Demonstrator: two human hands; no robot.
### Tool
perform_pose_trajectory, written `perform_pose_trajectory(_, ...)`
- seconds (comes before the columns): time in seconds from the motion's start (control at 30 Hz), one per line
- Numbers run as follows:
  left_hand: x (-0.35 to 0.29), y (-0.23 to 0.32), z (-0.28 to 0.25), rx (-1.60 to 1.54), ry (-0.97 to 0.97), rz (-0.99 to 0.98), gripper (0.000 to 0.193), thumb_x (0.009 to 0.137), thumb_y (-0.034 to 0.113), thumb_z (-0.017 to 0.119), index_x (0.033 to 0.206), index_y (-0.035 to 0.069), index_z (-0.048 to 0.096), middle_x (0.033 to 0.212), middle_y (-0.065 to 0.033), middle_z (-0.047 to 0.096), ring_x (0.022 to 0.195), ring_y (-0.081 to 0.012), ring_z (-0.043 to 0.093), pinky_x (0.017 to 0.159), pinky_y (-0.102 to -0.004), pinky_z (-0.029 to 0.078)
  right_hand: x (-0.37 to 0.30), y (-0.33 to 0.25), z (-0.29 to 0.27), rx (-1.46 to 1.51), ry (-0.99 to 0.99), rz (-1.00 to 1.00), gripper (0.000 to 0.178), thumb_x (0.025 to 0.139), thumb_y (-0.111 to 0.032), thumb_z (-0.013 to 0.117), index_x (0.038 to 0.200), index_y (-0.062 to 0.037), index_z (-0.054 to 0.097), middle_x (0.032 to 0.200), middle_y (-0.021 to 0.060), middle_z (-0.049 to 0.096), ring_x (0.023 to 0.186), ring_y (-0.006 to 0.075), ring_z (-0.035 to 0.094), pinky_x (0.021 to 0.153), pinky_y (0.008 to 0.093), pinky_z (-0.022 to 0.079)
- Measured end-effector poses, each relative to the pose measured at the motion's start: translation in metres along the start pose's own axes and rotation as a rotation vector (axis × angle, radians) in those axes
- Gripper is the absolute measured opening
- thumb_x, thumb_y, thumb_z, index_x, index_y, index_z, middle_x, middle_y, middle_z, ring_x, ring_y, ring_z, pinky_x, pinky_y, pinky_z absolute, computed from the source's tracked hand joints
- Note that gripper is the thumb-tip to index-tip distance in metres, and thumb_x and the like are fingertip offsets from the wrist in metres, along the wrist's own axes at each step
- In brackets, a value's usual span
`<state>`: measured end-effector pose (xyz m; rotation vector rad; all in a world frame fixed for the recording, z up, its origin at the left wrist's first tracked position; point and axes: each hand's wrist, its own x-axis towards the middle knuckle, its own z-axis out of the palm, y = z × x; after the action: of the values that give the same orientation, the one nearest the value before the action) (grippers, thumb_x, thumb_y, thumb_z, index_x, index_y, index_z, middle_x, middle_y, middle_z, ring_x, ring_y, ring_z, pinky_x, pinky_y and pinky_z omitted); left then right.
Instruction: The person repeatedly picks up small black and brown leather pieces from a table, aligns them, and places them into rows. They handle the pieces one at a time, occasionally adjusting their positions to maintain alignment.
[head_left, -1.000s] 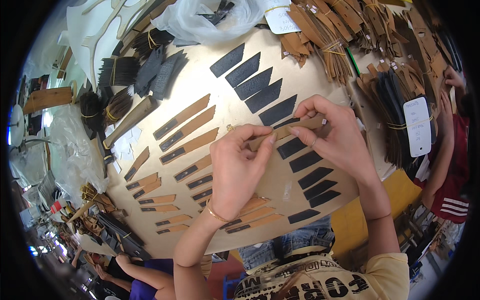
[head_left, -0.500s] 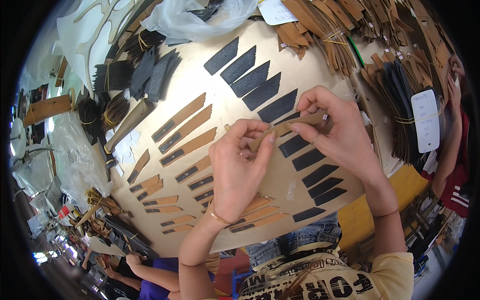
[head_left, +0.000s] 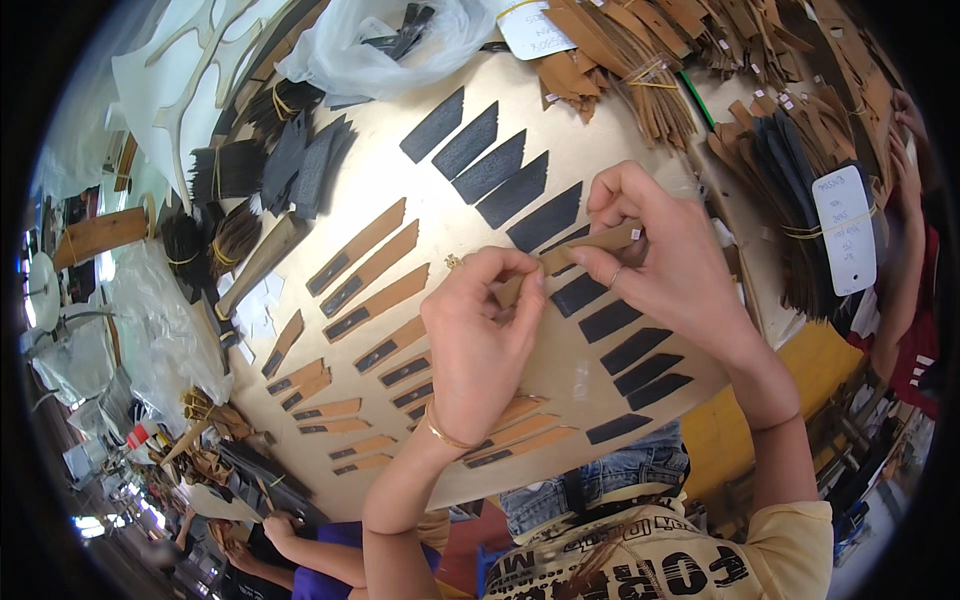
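Observation:
A brown leather strip (head_left: 614, 239) is held over the table between my two hands. My left hand (head_left: 483, 312) pinches its left part between thumb and fingertips and hides that end. With the thumb beneath and curled fingers above, my right hand (head_left: 655, 245) grips the strip near its right end, where a small white tag shows. Under and around the hands lie black leather pieces (head_left: 545, 217) in a slanting row. To the left of my left hand, brown strips with black ends (head_left: 372, 254) are laid out in rows.
Bundled brown strips (head_left: 655, 100) and a white label card (head_left: 845, 230) lie at the right. Clear plastic bags (head_left: 385, 50) sit at the back. A wooden-handled tool (head_left: 262, 262) rests at the left beside black bundles (head_left: 310, 165). Other people's arms (head_left: 905, 200) show at the right and lower left.
My left fingertips have closed in on the strip's left part, and less of that end shows. The strip looks straighter. The whole view has shifted slightly.

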<state>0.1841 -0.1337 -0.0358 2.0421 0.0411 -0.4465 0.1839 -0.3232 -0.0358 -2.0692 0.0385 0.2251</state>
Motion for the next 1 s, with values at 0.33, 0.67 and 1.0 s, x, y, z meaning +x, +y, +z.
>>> perform_pose_trajectory(0.33,0.0,0.007,0.004,0.083,0.014,0.094,0.007,0.086,-0.001,0.067,0.093,-0.004,0.066,0.088,-0.0139,0.066,0.07,-0.0209,0.067,0.058,-0.0274,0.059,-0.011,0.014,-0.018,0.253,0.133,0.111,0.048,0.082,-0.004,0.074,0.124,-0.0059,0.052,0.077,0.0011,0.064,0.066,0.0047,0.056,0.058,0.0203,0.042)
perform_pose_trajectory(0.67,0.0,0.006,0.004,0.076,0.01,0.111,0.006,0.087,-0.002,0.067,0.092,-0.004,0.066,0.088,-0.0138,0.065,0.068,-0.0214,0.066,0.057,-0.0273,0.058,-0.009,0.013,-0.009,0.213,0.179,0.115,0.043,0.084,-0.003,0.072,0.121,-0.0045,0.049,0.073,0.0016,0.062,0.063,0.0059,0.055,0.055,0.0216,0.041)
perform_pose_trajectory(1.0,0.002,0.004,0.004,0.129,0.042,0.133,0.01,0.089,0.005,0.069,0.091,-0.005,0.068,0.077,-0.0065,0.069,0.046,-0.0012,0.045,0.043,-0.019,0.033,-0.008,0.007,-0.011,0.165,0.166,0.164,0.042,0.085,0.0,0.068,0.12,-0.0041,0.045,0.072,0.0046,0.063,0.061,0.0091,0.058,0.054,0.0246,0.044)
